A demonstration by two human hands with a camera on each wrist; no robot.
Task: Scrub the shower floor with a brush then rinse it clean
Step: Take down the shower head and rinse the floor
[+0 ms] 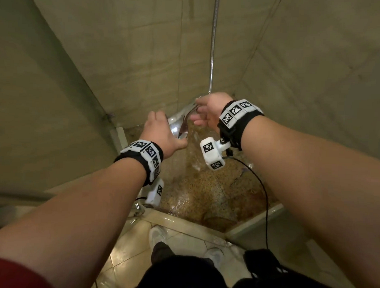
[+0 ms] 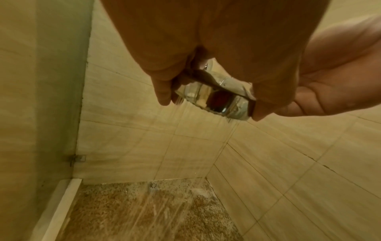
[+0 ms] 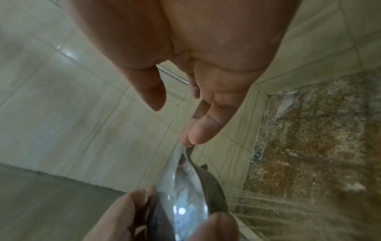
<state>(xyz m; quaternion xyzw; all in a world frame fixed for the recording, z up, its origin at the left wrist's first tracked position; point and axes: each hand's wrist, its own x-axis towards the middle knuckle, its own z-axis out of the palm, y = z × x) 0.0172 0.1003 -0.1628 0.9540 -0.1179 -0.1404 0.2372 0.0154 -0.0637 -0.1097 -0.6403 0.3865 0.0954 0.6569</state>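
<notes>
We held the chrome shower head (image 1: 181, 122) with both hands, left hand (image 1: 161, 132) clamped round its rim, right hand (image 1: 207, 111) loosely pinching the handle end, water spraying onto the speckled shower floor (image 1: 204, 187). We saw no brush. Wet chrome could slip and spray past the curb (image 1: 182, 222)

chrome showerhead (image 2: 214, 99), speckled brown floor (image 2: 128, 212)

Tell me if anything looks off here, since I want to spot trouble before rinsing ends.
Nothing looks damaged. The left hand grips the chrome shower head while the right hand holds its handle end, and the spray lands on the speckled shower floor. The drain sits uncovered by the back wall.
</notes>
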